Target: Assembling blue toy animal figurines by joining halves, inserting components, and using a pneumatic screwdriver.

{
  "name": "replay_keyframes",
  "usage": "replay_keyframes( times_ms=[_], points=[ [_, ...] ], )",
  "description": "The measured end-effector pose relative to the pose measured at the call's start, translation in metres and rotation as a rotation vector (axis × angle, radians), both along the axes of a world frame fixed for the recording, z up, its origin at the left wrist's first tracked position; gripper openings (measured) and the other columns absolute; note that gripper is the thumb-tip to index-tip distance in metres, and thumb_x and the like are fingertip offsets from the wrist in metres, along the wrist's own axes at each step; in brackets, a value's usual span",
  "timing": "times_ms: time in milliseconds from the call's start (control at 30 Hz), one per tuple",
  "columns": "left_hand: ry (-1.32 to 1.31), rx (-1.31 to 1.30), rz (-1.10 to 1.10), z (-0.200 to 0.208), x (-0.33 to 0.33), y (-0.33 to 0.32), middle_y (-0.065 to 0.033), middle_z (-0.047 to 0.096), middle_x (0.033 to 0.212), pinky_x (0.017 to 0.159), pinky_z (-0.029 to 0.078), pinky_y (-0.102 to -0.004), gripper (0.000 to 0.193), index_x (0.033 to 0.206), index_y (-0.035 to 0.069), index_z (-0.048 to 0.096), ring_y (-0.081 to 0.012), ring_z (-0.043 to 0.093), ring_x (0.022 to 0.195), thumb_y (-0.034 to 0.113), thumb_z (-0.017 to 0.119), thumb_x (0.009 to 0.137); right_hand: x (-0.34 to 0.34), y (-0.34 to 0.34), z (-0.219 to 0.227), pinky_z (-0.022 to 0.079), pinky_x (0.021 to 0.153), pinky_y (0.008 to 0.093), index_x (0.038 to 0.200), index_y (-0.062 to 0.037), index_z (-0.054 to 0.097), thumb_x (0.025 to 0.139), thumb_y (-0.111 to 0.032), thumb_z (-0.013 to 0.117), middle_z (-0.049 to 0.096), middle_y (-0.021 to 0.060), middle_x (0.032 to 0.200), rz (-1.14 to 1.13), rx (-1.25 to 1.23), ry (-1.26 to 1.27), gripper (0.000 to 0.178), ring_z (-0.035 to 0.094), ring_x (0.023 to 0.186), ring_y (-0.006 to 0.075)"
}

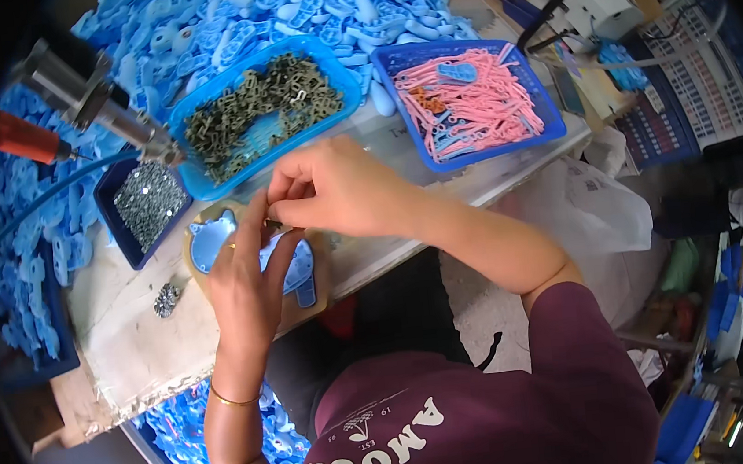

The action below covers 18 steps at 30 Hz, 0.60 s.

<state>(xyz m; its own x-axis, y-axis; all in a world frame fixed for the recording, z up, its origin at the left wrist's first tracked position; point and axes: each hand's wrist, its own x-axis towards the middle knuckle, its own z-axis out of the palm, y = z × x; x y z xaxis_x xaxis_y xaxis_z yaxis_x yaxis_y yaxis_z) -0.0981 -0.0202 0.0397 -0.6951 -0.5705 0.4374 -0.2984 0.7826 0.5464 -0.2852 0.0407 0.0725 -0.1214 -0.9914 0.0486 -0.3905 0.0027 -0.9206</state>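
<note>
My left hand and my right hand meet over a tan block on the bench. Fingers and thumb are pinched together on each hand. A small dark bit shows between the fingertips, too hidden to name. Light blue plastic shell pieces lie on the block: a rounded one beside my left fingers and another partly behind my left thumb, with a blue tab at its lower end.
Behind my hands stand a light blue tray of small dark metal clips and a blue basket of pink strips. A dark tray of screws and a screw pile lie left. A red-handled driver and metal tool hang upper left.
</note>
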Motion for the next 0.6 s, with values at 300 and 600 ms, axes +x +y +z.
replay_keyframes(
  times_ms=[300,600],
  points=[
    [0.09,0.362,-0.005,0.008,0.006,0.008,-0.0113,0.075,0.105,0.078,0.059,-0.0299,0.022,0.114,0.0,0.072,-0.0167,0.073,0.088,0.001,0.069,0.093,-0.117,0.059,-0.015,0.056,0.073,0.0308,0.102,-0.0037,0.075,0.092,-0.014,0.07,0.076,0.0082,0.093,-0.338,0.019,0.33,0.015,0.073,0.079,0.0177],
    [0.078,0.631,-0.004,0.0,0.022,0.007,-0.0111,0.074,0.105,0.077,0.057,-0.027,0.022,0.118,-0.002,0.07,-0.0154,0.071,0.091,0.004,0.062,0.098,-0.28,0.141,-0.092,0.054,0.089,0.0456,0.097,-0.0099,0.076,0.079,-0.003,0.064,0.07,0.0165,0.103,-0.526,0.256,1.143,0.022,0.068,0.101,0.0363]
  ],
)
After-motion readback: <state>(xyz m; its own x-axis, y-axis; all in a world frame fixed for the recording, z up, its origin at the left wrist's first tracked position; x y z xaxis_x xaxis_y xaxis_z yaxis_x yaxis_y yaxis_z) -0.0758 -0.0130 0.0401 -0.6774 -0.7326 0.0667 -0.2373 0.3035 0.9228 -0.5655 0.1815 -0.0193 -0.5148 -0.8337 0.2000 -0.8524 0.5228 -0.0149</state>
